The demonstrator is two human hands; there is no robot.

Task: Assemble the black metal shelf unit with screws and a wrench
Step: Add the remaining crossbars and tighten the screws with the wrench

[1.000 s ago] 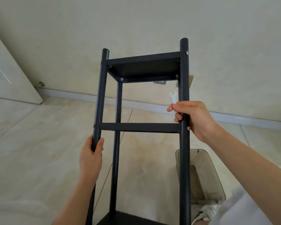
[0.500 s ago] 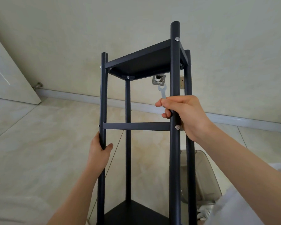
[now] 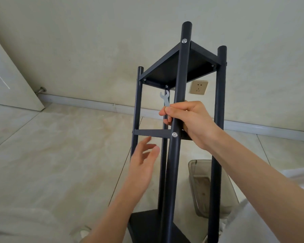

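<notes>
The black metal shelf unit [image 3: 180,81] stands upright in front of me, with four round posts, a top shelf, a cross bar and a lower shelf near the floor. Silver screw heads show on the nearest post at the top and at the cross bar. My right hand [image 3: 191,121] grips the nearest post just above the cross bar and pinches a small flat silver wrench [image 3: 165,100], whose open jaw points up. My left hand [image 3: 144,165] hovers open below the cross bar, fingers spread, touching nothing.
A smoky transparent plastic bin [image 3: 198,186] sits on the tiled floor behind the right posts. A wall socket [image 3: 199,87] is on the wall behind the shelf. A white door [image 3: 9,81] with a doorstop stands at the left.
The unit has turned so a corner post now faces me. My left hand let go of the left post and now hovers open. My right hand keeps its grip with the wrench.
</notes>
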